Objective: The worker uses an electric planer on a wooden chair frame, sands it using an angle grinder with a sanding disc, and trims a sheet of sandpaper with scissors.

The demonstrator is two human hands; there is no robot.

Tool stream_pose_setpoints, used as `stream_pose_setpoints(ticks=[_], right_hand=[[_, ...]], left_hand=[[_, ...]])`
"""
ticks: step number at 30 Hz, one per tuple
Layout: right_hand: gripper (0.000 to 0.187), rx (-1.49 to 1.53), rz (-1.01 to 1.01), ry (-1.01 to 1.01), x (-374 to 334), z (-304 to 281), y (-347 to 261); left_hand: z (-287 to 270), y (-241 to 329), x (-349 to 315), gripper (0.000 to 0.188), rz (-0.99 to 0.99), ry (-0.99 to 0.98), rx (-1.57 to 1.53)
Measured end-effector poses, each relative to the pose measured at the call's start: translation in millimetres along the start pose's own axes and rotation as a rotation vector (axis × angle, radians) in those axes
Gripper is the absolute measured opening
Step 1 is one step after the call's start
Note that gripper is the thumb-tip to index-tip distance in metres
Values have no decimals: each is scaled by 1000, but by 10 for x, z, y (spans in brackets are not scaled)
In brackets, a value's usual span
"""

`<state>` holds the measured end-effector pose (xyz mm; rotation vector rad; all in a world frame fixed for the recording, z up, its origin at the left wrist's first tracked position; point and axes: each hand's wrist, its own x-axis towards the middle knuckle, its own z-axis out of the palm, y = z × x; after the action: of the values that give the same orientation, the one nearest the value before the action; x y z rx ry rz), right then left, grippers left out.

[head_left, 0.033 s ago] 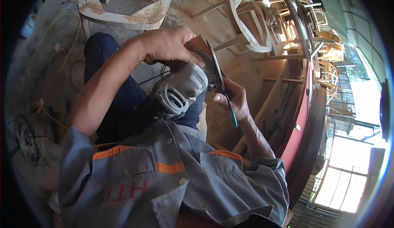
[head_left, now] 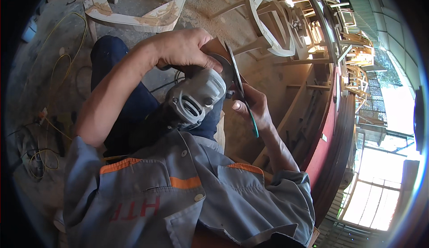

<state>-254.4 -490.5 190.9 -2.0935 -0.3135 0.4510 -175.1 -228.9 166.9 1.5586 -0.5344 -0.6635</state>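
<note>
A grey angle grinder [head_left: 196,100] rests between my legs, its head turned up and a dark round disc [head_left: 228,71] on its far right side. My left hand [head_left: 190,47] reaches over from the left and is closed round the head and disc, thumb bent over the rim. A stiff brown sheet [head_left: 215,47], like sandpaper, sticks out beside the disc. In my right hand [head_left: 257,105] is a long thin blade-like tool [head_left: 236,69] with a teal end. It stands close along the sheet; its exact kind is unclear, and the right fingers are partly hidden behind it.
A bare wooden chair frame [head_left: 138,20] stands ahead, with another light wooden frame [head_left: 263,29] to its right. Yellow cord [head_left: 69,65] loops over the floor at left. A red board [head_left: 319,154] and stacked timber lie on the right.
</note>
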Motion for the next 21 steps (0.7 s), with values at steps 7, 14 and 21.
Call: stream_pose_setpoints(ticks=[7, 14, 21], right_hand=[[66, -7, 65, -20, 84, -11, 45], [63, 147, 36, -41, -53, -71, 145], [78, 97, 101, -66, 31, -37, 171]], left_hand=[[-16, -91, 67, 46, 78, 88, 135], [32, -248, -99, 36, 94, 132, -241], [567, -583, -179, 25, 63, 331, -921]])
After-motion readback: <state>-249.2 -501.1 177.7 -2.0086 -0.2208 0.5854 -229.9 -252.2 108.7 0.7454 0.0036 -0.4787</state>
